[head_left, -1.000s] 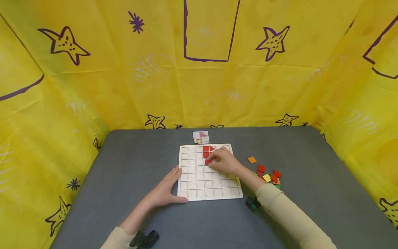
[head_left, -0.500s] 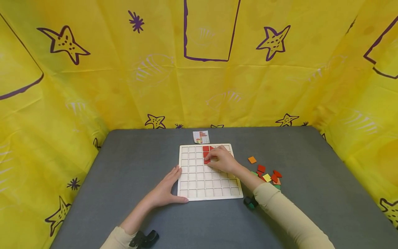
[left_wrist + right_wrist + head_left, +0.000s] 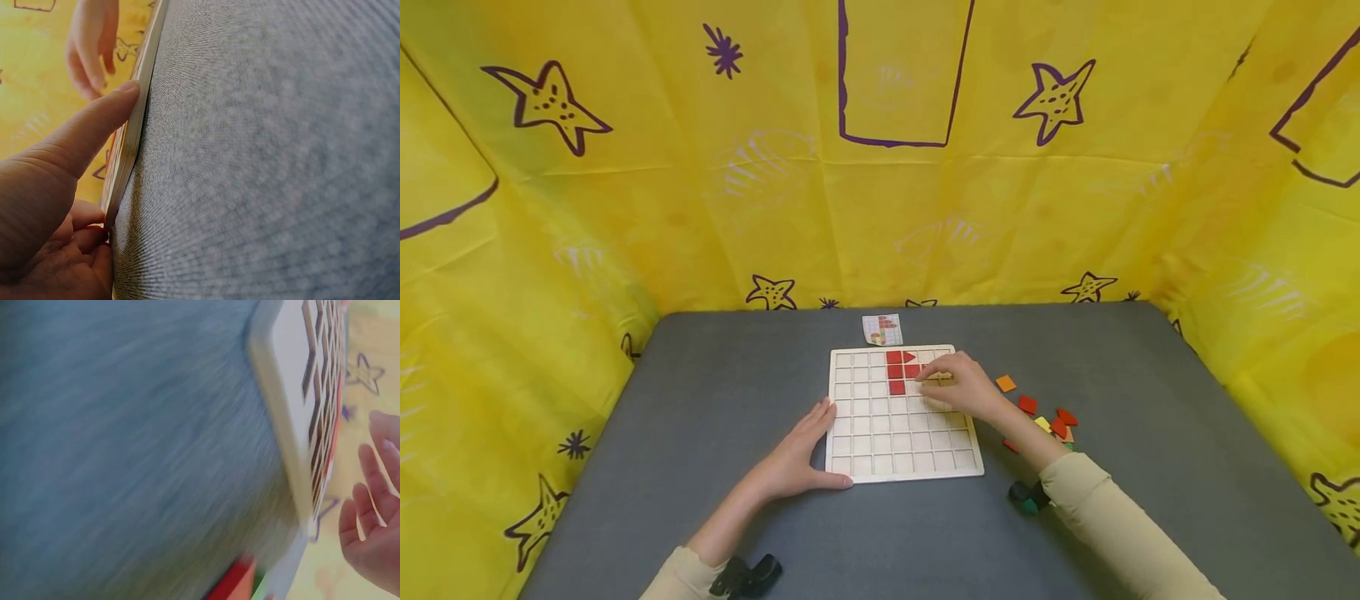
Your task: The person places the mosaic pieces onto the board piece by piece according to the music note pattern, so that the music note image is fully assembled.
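Gridded board (image 3: 901, 423), pale, one: flat on a grey table (image 3: 722, 400); clock centred on it, twelve farthest from the person. Red pieces (image 3: 897, 387), squares and a triangle: seated in cells towards twelve, partly masked by a hand. Left hand (image 3: 801, 457): at eight o'clock, fingers and thumb extended, fingertips touching the nine-o'clock edge, thumb against the near corner at about seven. Right hand (image 3: 962, 387): above the board at two o'clock, fingers apart and loosely bent, gripping nothing. Printed card (image 3: 882, 330), one: just beyond the board, slightly before twelve. Orange square (image 3: 1005, 383), one: loose, between two and three. Assorted loose pieces (image 3: 1027, 404), red, yellow and green: heaped about three o'clock, partly behind the right forearm.
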`<state>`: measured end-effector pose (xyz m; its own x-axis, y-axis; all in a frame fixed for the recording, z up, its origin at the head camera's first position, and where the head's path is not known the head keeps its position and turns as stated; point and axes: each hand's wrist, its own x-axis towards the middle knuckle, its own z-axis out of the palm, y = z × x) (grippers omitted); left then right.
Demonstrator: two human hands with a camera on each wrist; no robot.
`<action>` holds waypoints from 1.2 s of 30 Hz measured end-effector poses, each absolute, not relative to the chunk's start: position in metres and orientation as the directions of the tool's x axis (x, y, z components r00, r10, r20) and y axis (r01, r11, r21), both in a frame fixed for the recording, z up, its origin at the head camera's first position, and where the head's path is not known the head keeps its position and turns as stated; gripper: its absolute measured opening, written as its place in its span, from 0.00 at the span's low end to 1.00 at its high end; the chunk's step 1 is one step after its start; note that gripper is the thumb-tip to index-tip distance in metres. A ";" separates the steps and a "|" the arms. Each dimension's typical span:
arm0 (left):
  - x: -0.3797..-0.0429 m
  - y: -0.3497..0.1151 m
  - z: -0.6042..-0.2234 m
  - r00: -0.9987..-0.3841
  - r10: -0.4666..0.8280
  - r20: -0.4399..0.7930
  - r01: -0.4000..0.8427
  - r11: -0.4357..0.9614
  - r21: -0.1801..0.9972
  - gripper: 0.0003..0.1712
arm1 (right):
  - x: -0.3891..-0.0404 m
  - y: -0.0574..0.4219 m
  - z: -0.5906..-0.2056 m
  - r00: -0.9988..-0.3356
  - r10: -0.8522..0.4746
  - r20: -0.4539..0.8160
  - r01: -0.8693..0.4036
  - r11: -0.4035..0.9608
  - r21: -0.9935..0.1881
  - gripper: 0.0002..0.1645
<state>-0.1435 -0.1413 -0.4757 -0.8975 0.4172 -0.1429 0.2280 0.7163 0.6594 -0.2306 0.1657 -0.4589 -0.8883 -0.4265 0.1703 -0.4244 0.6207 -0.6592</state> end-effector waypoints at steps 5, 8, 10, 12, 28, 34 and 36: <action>-0.144 -0.143 -0.475 -0.897 0.425 -0.121 0.249 0.711 0.658 0.66 | -0.216 0.199 -0.454 -0.938 -0.332 0.097 -0.307 0.670 -0.676 0.10; -0.144 -0.145 -0.474 -0.895 0.432 -0.110 0.260 0.707 0.658 0.66 | -0.208 0.220 -0.454 -0.956 -0.282 0.081 -0.260 0.684 -0.681 0.10; -0.144 -0.145 -0.474 -0.895 0.432 -0.114 0.259 0.710 0.655 0.66 | -0.203 0.234 -0.455 -0.963 -0.258 0.076 -0.239 0.694 -0.679 0.11; -0.144 -0.145 -0.474 -0.895 0.431 -0.118 0.255 0.709 0.657 0.66 | -0.199 0.247 -0.456 -0.969 -0.239 0.071 -0.223 0.703 -0.676 0.11; -0.142 -0.143 -0.474 -0.893 0.432 -0.128 0.250 0.711 0.657 0.66 | -0.182 0.311 -0.460 -0.986 -0.163 0.015 -0.138 0.781 -0.609 0.16; -0.142 -0.142 -0.473 -0.891 0.435 -0.130 0.252 0.713 0.655 0.66 | -0.184 0.315 -0.460 -0.985 -0.170 -0.025 -0.124 0.802 -0.585 0.17; -0.142 -0.141 -0.472 -0.891 0.435 -0.131 0.251 0.712 0.656 0.66 | -0.184 0.315 -0.460 -0.984 -0.174 -0.033 -0.122 0.803 -0.583 0.18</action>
